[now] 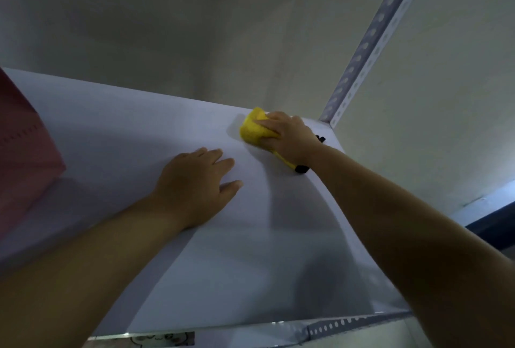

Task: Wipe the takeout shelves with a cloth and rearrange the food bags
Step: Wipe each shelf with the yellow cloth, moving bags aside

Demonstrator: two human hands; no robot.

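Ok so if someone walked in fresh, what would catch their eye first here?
The yellow cloth stands out most, gripped by the right hand near the far right corner of the white shelf, beside the perforated post. The left hand lies flat on the shelf's middle, and a pink bag sits at the left edge.

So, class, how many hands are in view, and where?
2. The left hand rests flat on the shelf; the right hand grips the yellow cloth near the back corner.
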